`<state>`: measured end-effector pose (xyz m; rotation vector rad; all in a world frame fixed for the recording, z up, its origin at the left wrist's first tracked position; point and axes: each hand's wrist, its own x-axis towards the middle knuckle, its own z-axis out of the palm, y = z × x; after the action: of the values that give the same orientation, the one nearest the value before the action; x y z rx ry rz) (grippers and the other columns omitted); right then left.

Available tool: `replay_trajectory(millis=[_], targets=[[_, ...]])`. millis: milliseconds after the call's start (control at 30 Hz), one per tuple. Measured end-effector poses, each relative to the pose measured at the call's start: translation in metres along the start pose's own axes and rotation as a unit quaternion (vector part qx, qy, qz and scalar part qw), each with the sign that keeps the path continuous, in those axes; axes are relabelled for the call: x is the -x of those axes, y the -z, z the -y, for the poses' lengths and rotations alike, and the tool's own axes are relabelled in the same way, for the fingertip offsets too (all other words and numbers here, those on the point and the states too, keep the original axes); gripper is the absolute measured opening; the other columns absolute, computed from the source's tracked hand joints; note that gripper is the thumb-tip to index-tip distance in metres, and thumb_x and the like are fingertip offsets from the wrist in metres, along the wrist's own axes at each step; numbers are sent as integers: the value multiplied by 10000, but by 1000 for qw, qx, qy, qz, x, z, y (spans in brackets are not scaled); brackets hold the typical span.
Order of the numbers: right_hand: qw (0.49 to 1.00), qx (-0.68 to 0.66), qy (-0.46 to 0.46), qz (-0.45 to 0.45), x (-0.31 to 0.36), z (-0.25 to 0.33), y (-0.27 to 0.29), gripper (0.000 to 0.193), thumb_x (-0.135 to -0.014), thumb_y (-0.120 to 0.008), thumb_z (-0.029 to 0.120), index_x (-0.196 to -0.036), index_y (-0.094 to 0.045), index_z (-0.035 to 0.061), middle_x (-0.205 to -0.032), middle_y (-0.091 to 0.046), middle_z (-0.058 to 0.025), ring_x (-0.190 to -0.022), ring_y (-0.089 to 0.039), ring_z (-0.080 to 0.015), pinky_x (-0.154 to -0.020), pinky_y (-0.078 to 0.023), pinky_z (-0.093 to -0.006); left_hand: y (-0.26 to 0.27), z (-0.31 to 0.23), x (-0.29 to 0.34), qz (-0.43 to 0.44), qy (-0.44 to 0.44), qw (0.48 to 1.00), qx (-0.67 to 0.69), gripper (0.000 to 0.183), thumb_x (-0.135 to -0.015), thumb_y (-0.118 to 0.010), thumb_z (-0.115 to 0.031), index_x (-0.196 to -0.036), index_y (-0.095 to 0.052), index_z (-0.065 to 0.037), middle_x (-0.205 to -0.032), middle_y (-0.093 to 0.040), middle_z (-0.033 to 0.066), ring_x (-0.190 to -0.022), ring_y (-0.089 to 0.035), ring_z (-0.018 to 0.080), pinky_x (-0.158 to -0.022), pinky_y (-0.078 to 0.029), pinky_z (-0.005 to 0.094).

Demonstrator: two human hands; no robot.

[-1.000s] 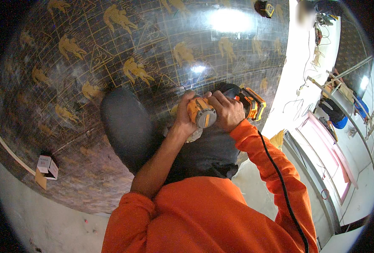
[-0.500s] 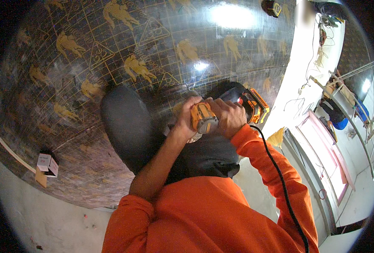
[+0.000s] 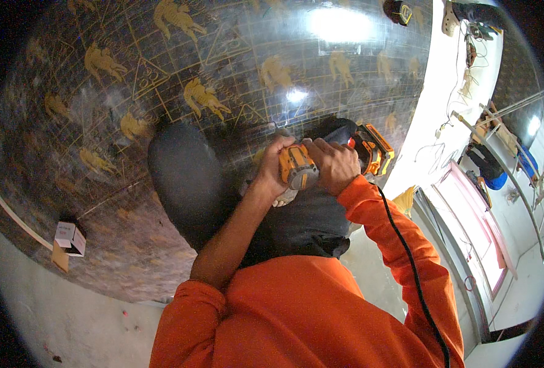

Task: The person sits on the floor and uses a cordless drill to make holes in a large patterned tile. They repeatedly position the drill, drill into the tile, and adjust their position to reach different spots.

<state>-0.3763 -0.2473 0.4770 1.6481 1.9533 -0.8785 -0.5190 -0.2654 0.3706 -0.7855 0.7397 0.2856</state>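
Between my knees I hold an orange and grey cordless drill (image 3: 297, 168), its rounded rear end facing up. My right hand (image 3: 333, 162) is wrapped round its grip, and the black and orange battery (image 3: 375, 149) sticks out to the right of that hand. Closed against the drill's left side is my left hand (image 3: 274, 165). The drill's front end points down and is hidden by its body and my hands. Below lies a dark panel (image 3: 118, 202) printed with yellow animal figures and grid lines. A black cord (image 3: 407, 245) runs along my right sleeve.
A small white box (image 3: 68, 237) sits at the panel's left edge, and a black and yellow tape measure (image 3: 398, 11) at its far right. Cables (image 3: 470, 54) trail over the pale floor at right. Metal bars (image 3: 511, 165) stand farther right. Someone's foot (image 3: 450, 18) shows at the top right.
My hands and the drill have barely shifted, and both still grip it. The view has moved slightly. A foot shows more plainly at the top right.
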Motion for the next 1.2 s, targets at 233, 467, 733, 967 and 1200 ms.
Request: replay_trajectory(millis=[233,467,733,967,1200], targets=[[1000,21,-8,11,-1,-2,-4,460,-772,-666,183,-1218,-570,122,-1016,-659,-82,-837,-686,-317,-665,-562,-424,-1,1,3,19,-4,1000,-10,243,-888,-567,-312,-942,-600,-77,-861,-646,60,-763,-652,213,-729,-545,361],[999,31,14,1,-5,-5,0,429,-780,-639,161,-1203,-573,138,-1010,-647,-79,-808,-690,-314,-647,-554,-445,2,0,-1,11,3,1000,4,234,-874,-575,-311,-958,-613,-96,-875,-651,60,-766,-655,224,-728,-547,372],[994,54,20,91,-16,-4,-3,457,-836,-609,191,-1279,-531,108,-1116,-604,-129,-855,-695,-321,-692,-552,-464,5,-3,-5,28,-111,993,-12,223,-876,-570,-275,-945,-650,-78,-886,-678,77,-799,-671,241,-717,-569,398],[996,9,74,-54,-14,-15,-15,534,-892,-534,167,-1397,-426,32,-1001,-691,-149,-695,-706,-297,-621,-550,-419,12,-9,-11,120,-163,979,-8,261,-922,-527,-254,-1020,-656,-50,-943,-698,105,-833,-681,253,-763,-570,390],[995,9,103,-10,-10,-22,-4,534,-917,-508,180,-1442,-425,134,-913,-704,-129,-757,-711,-271,-617,-546,-415,25,2,-19,179,-181,965,57,245,-931,-516,-238,-982,-664,-49,-930,-701,108,-833,-680,249,-784,-557,376]])
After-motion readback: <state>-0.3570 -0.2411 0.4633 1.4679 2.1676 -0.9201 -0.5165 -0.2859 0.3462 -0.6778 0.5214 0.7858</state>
